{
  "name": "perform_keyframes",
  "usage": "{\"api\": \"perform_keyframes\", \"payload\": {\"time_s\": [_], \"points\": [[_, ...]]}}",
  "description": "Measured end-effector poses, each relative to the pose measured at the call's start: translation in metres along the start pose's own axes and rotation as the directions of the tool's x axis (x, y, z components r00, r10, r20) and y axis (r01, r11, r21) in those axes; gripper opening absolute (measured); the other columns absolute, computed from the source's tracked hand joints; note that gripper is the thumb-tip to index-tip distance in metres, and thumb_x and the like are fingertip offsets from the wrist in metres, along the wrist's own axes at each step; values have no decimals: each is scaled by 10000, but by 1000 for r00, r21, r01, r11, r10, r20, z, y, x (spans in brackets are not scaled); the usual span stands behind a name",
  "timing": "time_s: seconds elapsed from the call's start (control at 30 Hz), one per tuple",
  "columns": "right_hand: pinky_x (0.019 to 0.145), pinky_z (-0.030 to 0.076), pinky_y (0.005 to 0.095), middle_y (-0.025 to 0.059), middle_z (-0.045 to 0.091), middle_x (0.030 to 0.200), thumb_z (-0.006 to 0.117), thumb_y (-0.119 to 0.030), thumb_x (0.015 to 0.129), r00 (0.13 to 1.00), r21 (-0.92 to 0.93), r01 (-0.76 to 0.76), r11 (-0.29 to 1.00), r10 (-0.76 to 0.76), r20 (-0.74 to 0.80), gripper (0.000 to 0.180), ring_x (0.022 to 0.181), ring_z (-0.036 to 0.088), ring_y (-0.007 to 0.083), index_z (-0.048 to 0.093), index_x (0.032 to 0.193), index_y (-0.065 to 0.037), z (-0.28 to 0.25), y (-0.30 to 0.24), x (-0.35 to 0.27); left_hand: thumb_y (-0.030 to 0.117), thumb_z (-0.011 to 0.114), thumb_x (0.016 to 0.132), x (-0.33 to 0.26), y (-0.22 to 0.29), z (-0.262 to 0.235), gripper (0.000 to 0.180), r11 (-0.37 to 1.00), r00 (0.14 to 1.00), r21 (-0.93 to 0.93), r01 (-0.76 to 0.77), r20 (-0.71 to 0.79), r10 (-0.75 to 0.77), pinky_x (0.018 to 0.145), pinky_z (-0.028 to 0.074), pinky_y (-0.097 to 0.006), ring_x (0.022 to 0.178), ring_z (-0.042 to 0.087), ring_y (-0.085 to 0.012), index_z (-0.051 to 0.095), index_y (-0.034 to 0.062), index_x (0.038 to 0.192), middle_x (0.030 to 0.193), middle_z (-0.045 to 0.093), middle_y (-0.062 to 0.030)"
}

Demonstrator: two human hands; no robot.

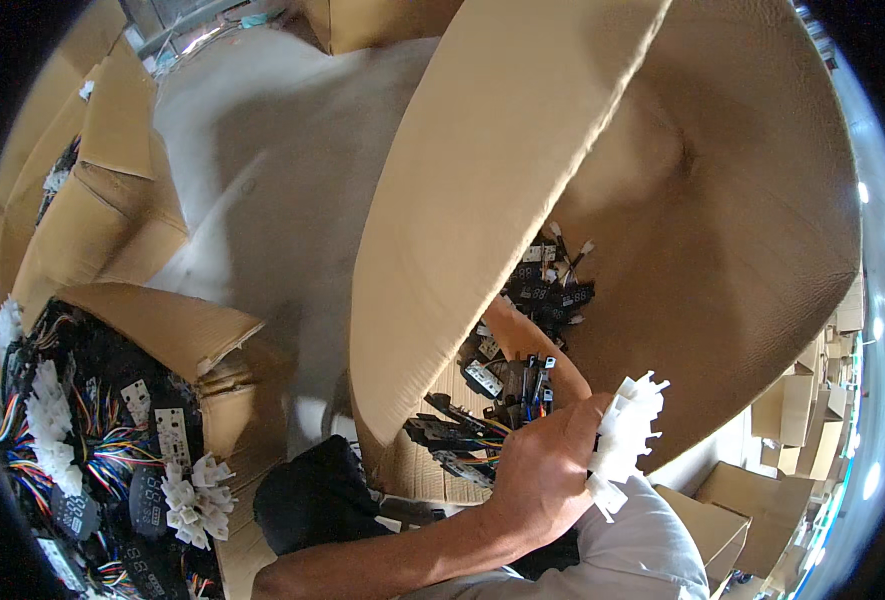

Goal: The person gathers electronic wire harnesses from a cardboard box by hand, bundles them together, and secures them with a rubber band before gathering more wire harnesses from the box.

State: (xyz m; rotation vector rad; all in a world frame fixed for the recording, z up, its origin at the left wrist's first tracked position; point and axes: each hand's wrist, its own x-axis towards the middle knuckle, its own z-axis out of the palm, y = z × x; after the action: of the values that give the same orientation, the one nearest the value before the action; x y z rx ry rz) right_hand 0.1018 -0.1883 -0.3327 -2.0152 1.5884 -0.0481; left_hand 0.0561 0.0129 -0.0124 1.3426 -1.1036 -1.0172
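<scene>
My left hand (547, 465) reaches across from the lower left and is closed on a bunch of white plastic connectors (627, 430). It hovers at the near edge of a large open cardboard box (742, 250). The box holds black display boards with wires (547, 290) and more boards (462, 430) near its front. My right forearm (532, 350) goes down into the box. Its hand is hidden behind the big raised box flap (482, 190).
A second open cardboard box (162, 320) at lower left holds black circuit boards, coloured wires and white connectors (187, 495). A dark bundle (312, 490) lies between the boxes. More cartons (802, 410) are stacked at right. Grey floor (282, 170) runs behind.
</scene>
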Motion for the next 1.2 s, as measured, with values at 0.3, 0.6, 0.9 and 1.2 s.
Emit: {"api": "perform_keyframes", "payload": {"time_s": [0.3, 0.6, 0.9, 1.2], "points": [[816, 522, 525, 256, 672, 1065, 578, -242, 978, 982, -21, 165, 986, -166, -90, 429, 977, 676, 411, 542, 1301, 38, -34, 170, 38, 30, 682, 861, 0, 11, 32, 289, 989, 993, -119, -90, 58, 98, 616, 561, -361, 708, 708, -246, 581, -7, 1129, 802, 681, -133], [718, 517, 378, 124, 622, 1243, 744, -472, 878, 978, 279, -103, 955, 46, 203, 740, 886, 615, 193, 474, 1435, -66, -103, 217, 45, 54, 652, 914, -12, 36, 55, 248, 953, 980, -277, -123, 115, 160, 572, 561, -338, 672, 701, -207, 595, 9, 1150, 798, 686, -125], [939, 487, 482, 262, 602, 1247, 546, -446, 1008, 840, -200, 216, 956, -78, 536, 584, 1126, 612, 361, 520, 1313, 52, -59, 68, -5, 79, 690, 879, -13, 10, 18, 326, 996, 998, -60, -62, 8, 63, 627, 556, -384, 753, 715, -296, 585, 11, 1180, 848, 691, -173], [732, 509, 422, 122, 626, 849, 503, -440, 1031, 931, 715, 283, 639, -361, -47, 439, 789, 623, 227, 540, 990, -4, -111, 173, -49, 113, 550, 1014, -3, 20, 28, 268, 879, 974, -429, 209, 173, -147, 598, 536, -281, 673, 600, -111, 618, 0, 1248, 917, 702, -87]]}}
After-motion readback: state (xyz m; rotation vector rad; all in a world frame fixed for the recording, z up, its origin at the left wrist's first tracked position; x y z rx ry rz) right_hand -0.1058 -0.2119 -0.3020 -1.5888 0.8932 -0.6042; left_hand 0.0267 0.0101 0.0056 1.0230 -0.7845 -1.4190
